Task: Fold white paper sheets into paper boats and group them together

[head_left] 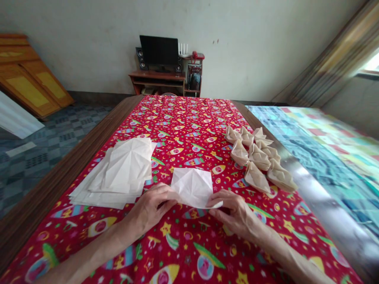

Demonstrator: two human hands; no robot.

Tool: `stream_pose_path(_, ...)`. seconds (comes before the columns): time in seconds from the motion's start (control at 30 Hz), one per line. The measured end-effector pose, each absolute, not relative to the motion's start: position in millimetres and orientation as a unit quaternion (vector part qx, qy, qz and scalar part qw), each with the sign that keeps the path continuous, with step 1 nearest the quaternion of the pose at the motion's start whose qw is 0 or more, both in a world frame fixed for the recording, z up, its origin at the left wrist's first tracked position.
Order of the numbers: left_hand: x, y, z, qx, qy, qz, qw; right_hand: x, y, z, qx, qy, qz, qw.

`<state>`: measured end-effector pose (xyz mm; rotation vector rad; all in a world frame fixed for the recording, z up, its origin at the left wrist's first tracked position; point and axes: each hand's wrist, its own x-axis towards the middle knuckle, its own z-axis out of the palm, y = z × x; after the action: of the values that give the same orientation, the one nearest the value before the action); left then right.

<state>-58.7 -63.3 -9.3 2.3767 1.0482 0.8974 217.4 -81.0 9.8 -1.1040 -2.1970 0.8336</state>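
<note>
The sheet of paper (192, 183) lies on the red cloth (192, 148) between the two hands, creased, its near edge lifted and curling up at the right; the left hand (161, 199) is nearly closed, thumb and fingers pinching the near left corner; the right hand (229, 205) pinches the near right corner likewise; the edge is best kept level, with equal light tension from both sides, and pressed along existing creases so the thin paper does not skew; a paper stack (128, 165) sits to the left, a cluster of folded papers (259, 157) to the right; the cloth covers the worktop (81, 157), leaving brown edges bare; beyond stand a monitor (160, 50) on a desk (156, 75) and, at left, a wooden cabinet (29, 81) on tiled floor (68, 132).
</note>
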Motion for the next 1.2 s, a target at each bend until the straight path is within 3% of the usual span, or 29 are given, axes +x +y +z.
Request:
stream_pose_path(0.23, -55.1, -55.5, -8.8, 0.835, 0.461, 0.261, 0.151, 203.1, -67.8, -2.7, -0.611, -0.723, 0.218, 0.236)
stream_pose_path(0.43, -49.2, -45.9, 4.5, 0.821, 0.546, 0.138, 0.093, 195.0, -58.3, 7.7, -0.635, -0.75, 0.11, 0.147)
stream_pose_path(0.63, -43.5, -47.1, 8.4, 0.815, 0.569, 0.099, 0.051, 190.0, -55.2, 12.9, -0.639, -0.759, 0.066, 0.101)
stream_pose_path(0.9, -36.0, -41.1, 3.0, 0.861, 0.467, 0.203, -0.021, 188.0, -50.9, 13.9, -0.633, -0.769, 0.051, 0.068)
stream_pose_path(1.03, -20.6, -47.3, 4.1, 0.921, 0.348, 0.174, 0.024, 188.9, -51.5, 12.0, -0.632, -0.77, 0.051, 0.069)
stream_pose_path(1.2, -8.5, -56.6, 1.5, 0.931, 0.328, 0.14, 0.077, 189.9, -52.4, 8.9, -0.63, -0.772, 0.045, 0.074)
